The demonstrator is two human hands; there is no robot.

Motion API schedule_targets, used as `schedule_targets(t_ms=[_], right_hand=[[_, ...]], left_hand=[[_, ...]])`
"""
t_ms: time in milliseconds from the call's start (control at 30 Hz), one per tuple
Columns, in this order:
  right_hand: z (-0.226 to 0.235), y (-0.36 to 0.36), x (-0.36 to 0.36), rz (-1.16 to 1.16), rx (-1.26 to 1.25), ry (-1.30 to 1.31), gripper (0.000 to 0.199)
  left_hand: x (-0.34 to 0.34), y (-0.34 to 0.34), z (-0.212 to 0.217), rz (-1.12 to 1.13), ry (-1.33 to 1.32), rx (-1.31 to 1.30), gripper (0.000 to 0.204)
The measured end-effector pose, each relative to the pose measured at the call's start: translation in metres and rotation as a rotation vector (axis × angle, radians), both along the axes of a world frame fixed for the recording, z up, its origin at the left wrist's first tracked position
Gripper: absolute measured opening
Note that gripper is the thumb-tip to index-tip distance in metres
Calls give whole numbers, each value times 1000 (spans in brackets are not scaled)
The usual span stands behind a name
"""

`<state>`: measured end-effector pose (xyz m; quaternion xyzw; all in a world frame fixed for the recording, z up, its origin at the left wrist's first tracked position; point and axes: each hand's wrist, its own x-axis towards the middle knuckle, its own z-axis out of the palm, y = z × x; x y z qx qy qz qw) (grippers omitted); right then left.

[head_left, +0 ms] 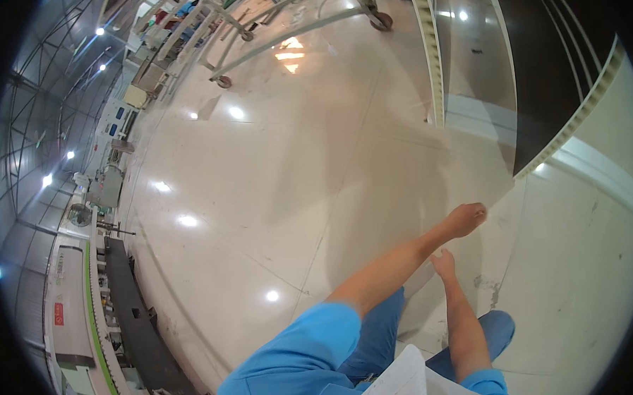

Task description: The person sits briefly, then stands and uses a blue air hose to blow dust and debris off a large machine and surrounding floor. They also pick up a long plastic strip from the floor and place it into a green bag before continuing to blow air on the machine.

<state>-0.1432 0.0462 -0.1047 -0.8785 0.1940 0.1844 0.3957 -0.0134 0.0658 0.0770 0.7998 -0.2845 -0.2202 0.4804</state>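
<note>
My left arm, in a blue sleeve, reaches forward across my body to the right. My left hand is closed in a fist above the floor, near the lower corner of a dark panel but apart from it. Whatever may be inside the fist is hidden. Lower down, just behind the left forearm, my right hand is raised with thumb and fingers slightly apart. Nothing shows in it. Both hands are over the pale glossy floor, in front of my jeans.
A metal trolley frame on wheels stands at the far side. Upright panels with pale ribbed edges are at the far right. Along the left runs a long machine with a green stripe and a dark beam. A white pointed thing juts in at the lower edge.
</note>
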Motion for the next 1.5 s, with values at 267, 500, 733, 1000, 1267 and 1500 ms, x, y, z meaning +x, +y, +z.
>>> schedule_targets(t_ms=[267, 500, 733, 1000, 1267, 1500], right_hand=[[205, -84, -99, -65, 128, 114, 35], [311, -172, -237, 432, -74, 319, 54], [453, -186, -434, -39, 258, 524, 68], [587, -174, -614, -710, 570, 711, 63], [605, -110, -678, -1009, 680, 492, 58], [606, -37, -743, -1417, 937, 308, 53]], left_hand=[[-147, 141, 128, 101, 53, 606, 32], [-286, 217, 241, -223, -127, 839, 46], [-468, 286, 305, 580, 1270, 187, 78], [-469, 216, 323, 709, 1765, 81, 86], [-292, 93, 379, 271, 1077, 336, 51], [-293, -36, 438, 9, 717, 114, 46]])
